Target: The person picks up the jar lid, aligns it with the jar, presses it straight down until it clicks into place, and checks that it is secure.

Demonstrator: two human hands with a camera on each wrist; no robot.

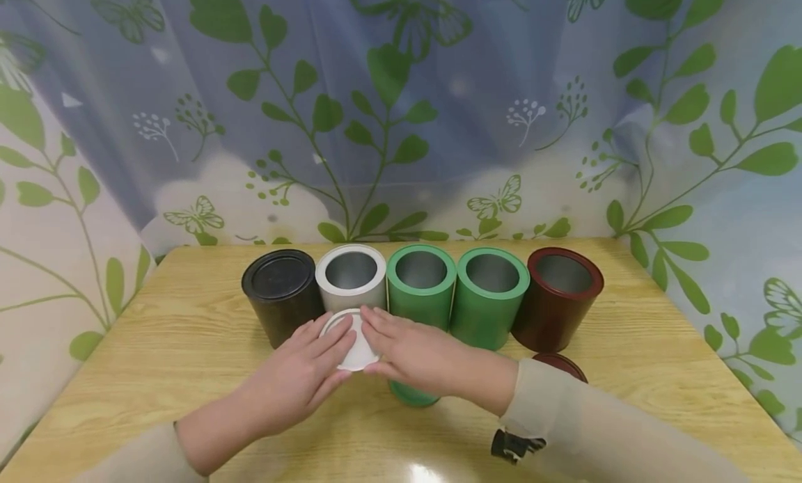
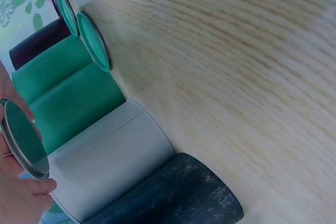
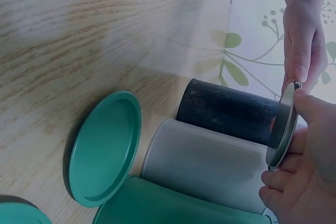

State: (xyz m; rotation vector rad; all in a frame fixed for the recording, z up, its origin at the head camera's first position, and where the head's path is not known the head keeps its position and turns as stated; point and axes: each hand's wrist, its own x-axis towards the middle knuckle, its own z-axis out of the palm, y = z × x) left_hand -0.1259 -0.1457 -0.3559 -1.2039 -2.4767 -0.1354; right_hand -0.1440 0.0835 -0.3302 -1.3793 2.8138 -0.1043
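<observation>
Both hands hold a round white lid [image 1: 360,354] by its opposite sides, in front of the open white can [image 1: 349,303]. In the head view the left hand [image 1: 299,377] has its fingers over the lid's left part. The right hand [image 1: 421,352] reaches in from the other side, fingers on the lid's top and thumb at its near edge. Seen in the right wrist view, the lid [image 3: 282,129] is tilted on edge in the air beside the can's mouth, with fingers at its rim. The lid's shiny underside [image 2: 29,142] shows in the left wrist view.
The row also has a black can [image 1: 282,319] with its top covered, two open green cans [image 1: 421,306] and an open dark red can [image 1: 546,323]. Green lids [image 3: 105,150] and a dark red lid [image 1: 562,363] lie before them. A patterned curtain [image 1: 401,156] hangs behind.
</observation>
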